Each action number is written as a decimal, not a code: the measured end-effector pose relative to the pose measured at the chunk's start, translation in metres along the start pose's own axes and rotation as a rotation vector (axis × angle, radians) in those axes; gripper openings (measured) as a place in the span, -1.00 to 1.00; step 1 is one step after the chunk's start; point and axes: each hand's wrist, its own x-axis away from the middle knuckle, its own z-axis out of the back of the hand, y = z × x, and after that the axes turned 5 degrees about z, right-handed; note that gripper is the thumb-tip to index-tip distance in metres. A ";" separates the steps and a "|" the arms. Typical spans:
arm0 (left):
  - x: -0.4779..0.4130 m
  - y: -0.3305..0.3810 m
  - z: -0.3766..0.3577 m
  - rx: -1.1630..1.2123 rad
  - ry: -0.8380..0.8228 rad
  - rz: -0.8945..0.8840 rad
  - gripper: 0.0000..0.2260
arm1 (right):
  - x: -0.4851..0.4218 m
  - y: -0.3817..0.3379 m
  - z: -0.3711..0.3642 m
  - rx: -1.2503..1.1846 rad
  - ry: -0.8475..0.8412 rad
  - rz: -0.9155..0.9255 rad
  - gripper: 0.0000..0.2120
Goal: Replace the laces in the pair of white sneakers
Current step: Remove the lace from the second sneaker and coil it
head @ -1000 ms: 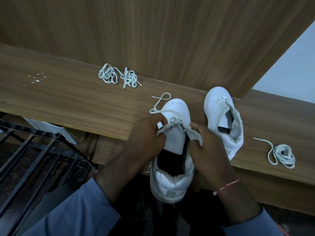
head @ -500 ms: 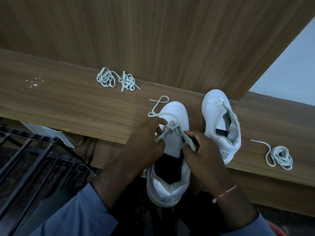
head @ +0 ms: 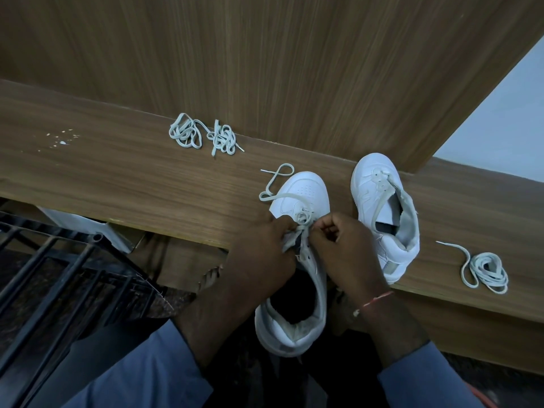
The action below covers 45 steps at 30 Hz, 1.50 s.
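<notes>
Left hand (head: 263, 254), right hand (head: 346, 253) side by side at counter (head: 132, 187) near edge, backs up, fingers curled. Fingertips of both pinch lace (head: 303, 217). Forearms converge from below. Red thread band (head: 377, 298) on right wrist.

2 sneakers (head: 303, 195) (head: 369, 184), 3 loose lace bundles (head: 185, 134) (head: 225, 139) (head: 487, 273) + 1 threaded lace (head: 275, 184).

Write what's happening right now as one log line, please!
step: lacing near sneaker | left grip: holds its eyelet flap | right grip: pinches lace | second sneaker: on wooden ledge
</notes>
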 end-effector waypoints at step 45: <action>0.005 -0.002 -0.009 0.032 -0.079 0.007 -0.43 | 0.002 -0.018 0.028 -0.503 0.054 -0.197 -0.88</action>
